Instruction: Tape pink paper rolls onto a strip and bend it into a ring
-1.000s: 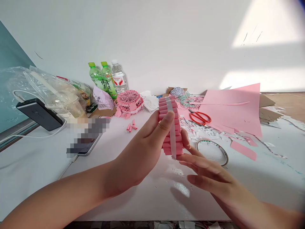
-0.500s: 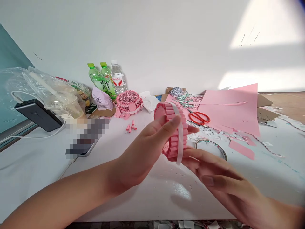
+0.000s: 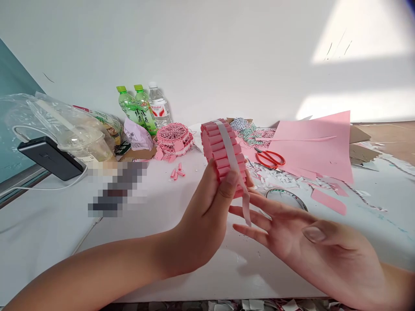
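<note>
The left hand [image 3: 207,211] grips a ring of pink paper rolls [image 3: 222,153] with a white strip [image 3: 231,157] down it, raised above the table [image 3: 181,242]. The right hand [image 3: 311,246] lies open beside it, fingers spread, near the tape roll [image 3: 287,198]. Red scissors [image 3: 269,159] rest on pink paper [image 3: 317,147] toward the table's far edge.

Bare table [image 3: 48,224]; tape [image 3: 301,203] beside right hand [image 3: 301,242]

pink ring of rolled paper tubes [image 3: 222,151] | white tape strip [image 3: 231,157] ran round its outside, loose end dangling | held tilted above the table, pinched at bottom
</note>
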